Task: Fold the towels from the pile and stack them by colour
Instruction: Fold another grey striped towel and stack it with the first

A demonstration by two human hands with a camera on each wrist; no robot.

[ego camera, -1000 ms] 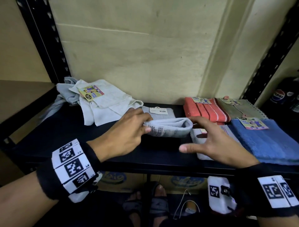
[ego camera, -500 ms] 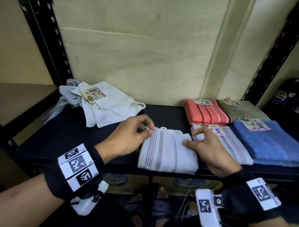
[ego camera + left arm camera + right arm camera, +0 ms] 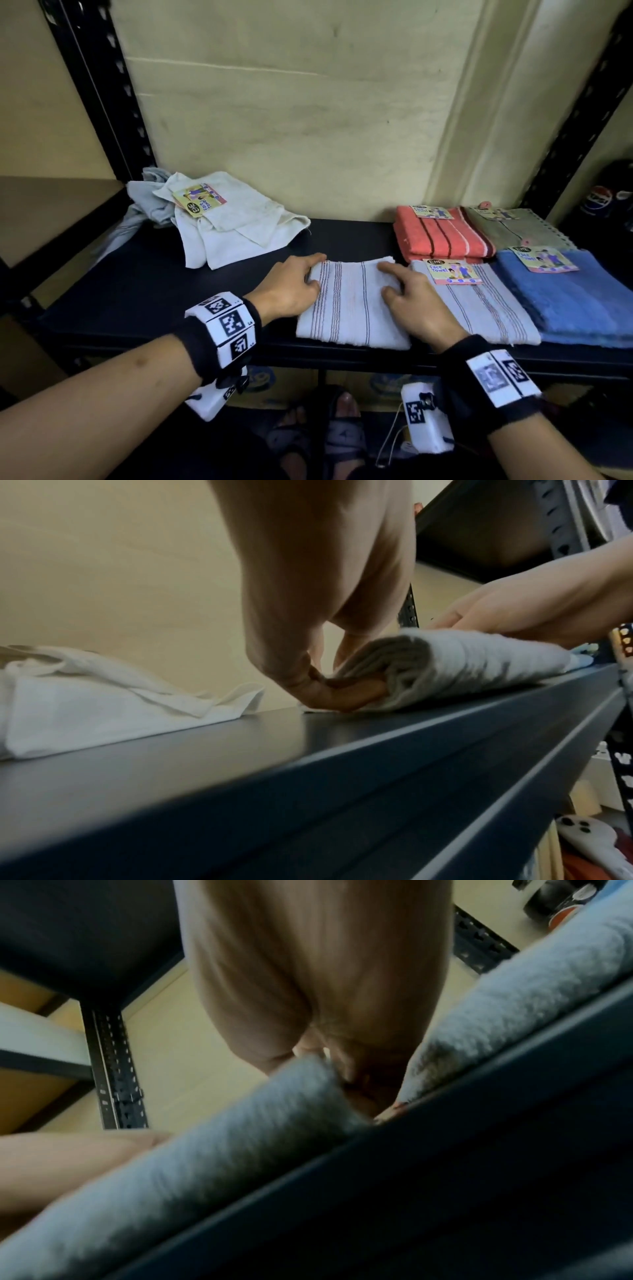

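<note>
1. The left hand (image 3: 287,287) sits at the left edge of the folded striped white towel (image 3: 349,305); the left wrist view shows its thumb tucked under the fold with fingers behind it, pinching that edge, which the head view cannot show.
2. The right hand (image 3: 414,301) lies on the towel's right side, fingers curled over the far right corner and thumb resting on top. The right wrist view is blurred, and shows only fingertips going down into the gap between this towel and the next; whether they grip underneath I cannot tell.
3. The towel lies flat on the black shelf (image 3: 171,291), its near edge at the shelf's front lip.
4. Just to its right, touching or nearly so, lies a second folded striped white towel (image 3: 479,308) with a paper label on top.
5. Further right lies a folded blue towel (image 3: 575,301); behind these are a folded orange striped towel (image 3: 442,236) and a folded olive towel (image 3: 520,229), all labelled.
6. At the shelf's back left sits the unfolded pile (image 3: 226,226) of white and grey cloths, well apart from the hands.
7. Only the head view shows sandalled feet (image 3: 318,435) below the shelf.
</note>
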